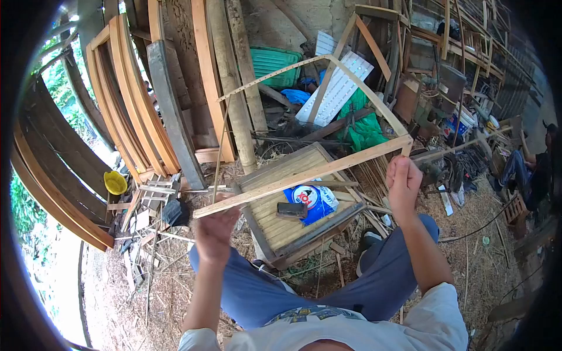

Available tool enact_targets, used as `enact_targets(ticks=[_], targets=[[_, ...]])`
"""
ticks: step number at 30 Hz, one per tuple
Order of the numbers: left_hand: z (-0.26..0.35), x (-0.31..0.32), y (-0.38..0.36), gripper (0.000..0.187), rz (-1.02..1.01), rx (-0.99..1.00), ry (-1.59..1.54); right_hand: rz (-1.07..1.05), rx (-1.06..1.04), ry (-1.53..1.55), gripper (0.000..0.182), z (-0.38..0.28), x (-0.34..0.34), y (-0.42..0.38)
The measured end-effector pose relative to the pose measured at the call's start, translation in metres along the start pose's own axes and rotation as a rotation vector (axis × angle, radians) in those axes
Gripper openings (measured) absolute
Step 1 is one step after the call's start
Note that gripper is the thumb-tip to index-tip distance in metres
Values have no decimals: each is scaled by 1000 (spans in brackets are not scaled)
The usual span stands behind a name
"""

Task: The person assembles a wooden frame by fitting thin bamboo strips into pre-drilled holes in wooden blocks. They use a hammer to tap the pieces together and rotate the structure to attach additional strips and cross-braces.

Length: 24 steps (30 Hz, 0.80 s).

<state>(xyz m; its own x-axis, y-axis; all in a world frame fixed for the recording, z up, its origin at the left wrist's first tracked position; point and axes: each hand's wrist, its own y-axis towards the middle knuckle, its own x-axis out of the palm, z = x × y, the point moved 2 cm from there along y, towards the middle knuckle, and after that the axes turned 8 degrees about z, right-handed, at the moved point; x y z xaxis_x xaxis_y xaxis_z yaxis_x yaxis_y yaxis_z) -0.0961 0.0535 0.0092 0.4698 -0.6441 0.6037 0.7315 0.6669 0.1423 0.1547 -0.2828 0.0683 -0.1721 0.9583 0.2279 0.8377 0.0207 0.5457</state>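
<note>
A light wooden frame (pixel 310 174) of thin strips dotted with small holes or marks is held up in front of me, tilted, its far side raised. My left hand (pixel 213 237) grips the near strip at its left end, with the fingers partly hidden behind the wood. At the right corner, my right hand (pixel 404 182) is closed around the frame, thumb upward. Beneath the frame stands a low slatted wooden worktop (pixel 263 225) with a raised dark border. On it lie a blue and white printed packet (pixel 321 202) and a dark rectangular block (pixel 291 210).
Long planks (pixel 132 93) and bamboo poles (pixel 225 88) lean at the back left. A yellow bowl (pixel 115 182) sits at left. A green crate (pixel 274 67) and a perforated white panel (pixel 336 88) are behind. Shavings cover the floor; another person (pixel 527 164) is at far right.
</note>
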Motion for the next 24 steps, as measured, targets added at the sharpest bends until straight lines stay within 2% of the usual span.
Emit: enact_targets(ticks=[2,5,6,8,9,10,13,14,17,18,21,22,24], targets=[[-9,50,-2,66,-238,12,11,26,-60,-74,40,9,-1,-3],[-10,110,6,69,-470,148,-298,32,-101,-149,41,26,-6,-7],[-5,134,4,54,-208,67,-446,31,-57,-91,42,27,-6,-9],[-17,134,29,36,-101,-9,-671,18,-32,-75,42,32,-8,-15],[-21,136,41,33,-43,-49,-781,12,-18,-67,42,36,-9,-17],[-13,151,50,40,-114,-149,-1088,-53,-53,-155,46,37,-12,-17],[-15,146,85,45,-270,-42,-937,-68,95,-12,50,36,-7,-27],[-13,146,95,45,-121,-60,-899,-205,61,-68,57,46,-16,-24],[-10,135,119,45,-353,-25,-767,-111,157,-103,59,63,-22,-23],[-8,133,121,45,-364,-28,-731,-170,276,-117,50,63,-33,-15],[4,128,122,44,-462,-57,-647,-167,190,-468,35,58,-44,3],[8,126,122,44,-520,-59,-664,-131,211,-456,23,59,-49,8],[16,124,123,43,-617,-94,-691,-124,74,-492,26,60,-70,19]])
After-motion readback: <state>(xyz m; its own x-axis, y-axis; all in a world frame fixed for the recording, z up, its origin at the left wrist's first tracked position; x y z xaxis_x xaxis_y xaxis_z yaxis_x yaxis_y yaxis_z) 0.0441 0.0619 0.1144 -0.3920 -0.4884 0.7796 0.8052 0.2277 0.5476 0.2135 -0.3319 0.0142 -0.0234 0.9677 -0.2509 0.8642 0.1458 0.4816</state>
